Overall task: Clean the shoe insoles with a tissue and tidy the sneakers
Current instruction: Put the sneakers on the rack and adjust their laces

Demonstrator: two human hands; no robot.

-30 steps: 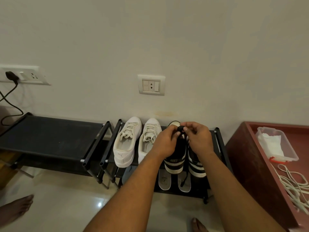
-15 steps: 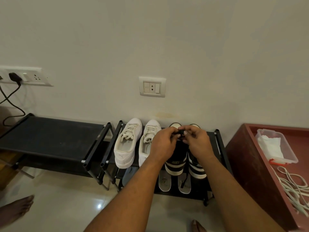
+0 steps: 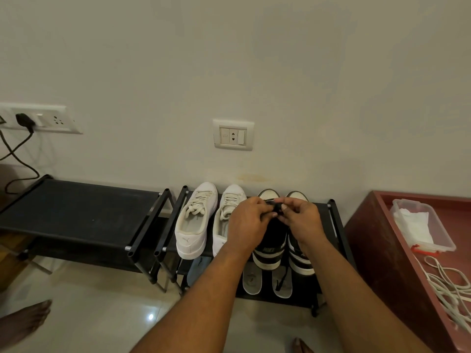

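Two pairs of sneakers stand toes to the wall on a black shoe rack. The white pair is on the left, the black-and-white pair on the right. My left hand and my right hand meet over the left black-and-white sneaker. Both pinch its black laces between fingertips. A clear plastic box of white tissues sits on the red surface at the right.
A second black rack stands bare at the left. Grey insoles or slippers lie on the lower shelf. White laces lie loose on the red surface. Bare feet show on the tiled floor. Wall sockets and a plugged cable are above.
Both hands stay over the left black-and-white sneaker, working its laces. The fingers have shifted slightly and the toes of both dark sneakers now show behind them.
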